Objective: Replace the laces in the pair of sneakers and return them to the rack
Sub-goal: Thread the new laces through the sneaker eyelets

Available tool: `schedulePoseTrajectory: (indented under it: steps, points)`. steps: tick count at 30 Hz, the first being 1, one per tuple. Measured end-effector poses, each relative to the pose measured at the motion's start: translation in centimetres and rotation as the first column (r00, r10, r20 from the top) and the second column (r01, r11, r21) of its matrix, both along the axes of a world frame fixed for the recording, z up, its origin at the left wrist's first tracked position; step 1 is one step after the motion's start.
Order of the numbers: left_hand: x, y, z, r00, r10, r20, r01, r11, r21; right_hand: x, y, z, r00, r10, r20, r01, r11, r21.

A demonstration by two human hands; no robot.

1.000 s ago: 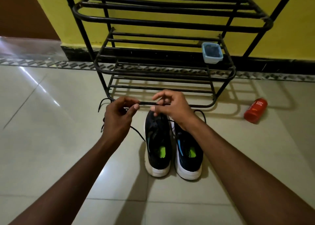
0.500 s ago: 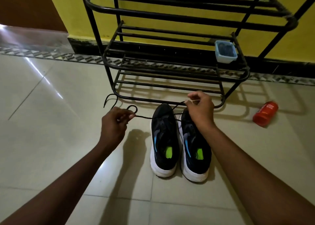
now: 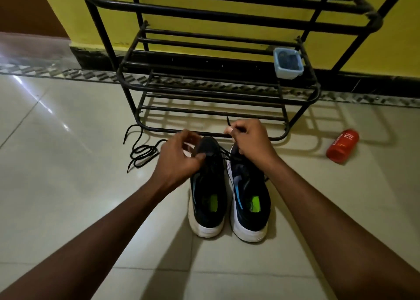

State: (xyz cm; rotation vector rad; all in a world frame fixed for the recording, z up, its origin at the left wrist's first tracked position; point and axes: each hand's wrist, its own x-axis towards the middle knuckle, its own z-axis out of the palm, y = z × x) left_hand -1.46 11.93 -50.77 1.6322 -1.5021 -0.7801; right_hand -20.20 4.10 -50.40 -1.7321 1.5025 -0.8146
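Note:
Two dark sneakers with white soles stand side by side on the floor, toes toward the rack: the left sneaker [image 3: 208,199] and the right sneaker [image 3: 248,199]. My left hand [image 3: 179,156] grips the toe end of the left sneaker, thumb on its upper. Above the right sneaker's toe, my right hand [image 3: 250,140] pinches the end of a black lace [image 3: 223,153]; the lace runs down into the left sneaker's front eyelets and its tip sticks up past my fingers. A loose black lace [image 3: 141,150] lies coiled on the tiles left of the shoes. The black metal rack [image 3: 204,88] stands just beyond.
A small blue tub [image 3: 288,63] sits on the rack's middle shelf at the right. An orange bottle [image 3: 342,145] lies on the floor to the right of the rack. Yellow wall with a black skirting runs behind.
My left hand dropped the loose lace, which now lies on the floor, and moved right onto the left sneaker's toe. The right hand keeps pinching the lace end.

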Motion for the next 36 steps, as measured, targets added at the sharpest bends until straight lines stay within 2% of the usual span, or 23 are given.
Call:
schedulePoseTrajectory:
  steps: [3, 5, 7, 12, 16, 23, 28, 33, 36]
  points:
    - [-0.6, 1.0, -2.2, 0.973, -0.169, 0.156, 0.130, 0.963, 0.234, 0.1, 0.8, -1.0, 0.996, 0.008, -0.088, -0.008, 1.000, -0.002]
    - [-1.1, 1.2, -3.1, 0.955, -0.146, 0.259, 0.081, 0.966, 0.246, 0.7, 1.6, -1.6, 0.995, 0.051, -0.081, -0.049, 0.998, 0.030]
    - [-1.6, 1.2, -3.2, 0.957, -0.044, 0.286, -0.016, 0.979, 0.202, 1.5, 2.2, -2.1, 0.997, 0.064, -0.053, -0.060, 0.995, 0.078]
    - [-2.1, 1.6, -3.3, 0.965, 0.147, 0.217, -0.185, 0.968, 0.167, 3.2, 2.9, -3.5, 1.000, 0.020, 0.010, -0.021, 0.990, 0.142]
    - [-1.7, 2.0, -3.9, 0.968, 0.226, 0.107, -0.244, 0.945, 0.215, 3.3, 3.6, -4.5, 0.996, 0.001, -0.088, 0.007, 0.996, 0.094]
    - [-1.6, 2.0, -4.3, 0.964, 0.235, 0.120, -0.258, 0.939, 0.230, 3.7, 3.8, -4.3, 0.986, -0.001, -0.166, 0.005, 1.000, 0.026]
    - [-1.5, 1.9, -4.4, 0.970, 0.206, 0.129, -0.234, 0.938, 0.257, 4.3, 3.4, -4.7, 0.959, 0.046, -0.281, -0.027, 0.997, 0.072]
    - [-1.3, 1.8, -4.3, 0.976, 0.193, 0.105, -0.216, 0.932, 0.291, 5.6, 3.1, -4.6, 0.885, 0.084, -0.458, -0.042, 0.994, 0.102]
    - [-1.3, 1.7, -4.2, 0.978, 0.188, 0.095, -0.208, 0.929, 0.305, 5.6, 3.3, -4.3, 0.878, 0.122, -0.462, -0.079, 0.991, 0.113]
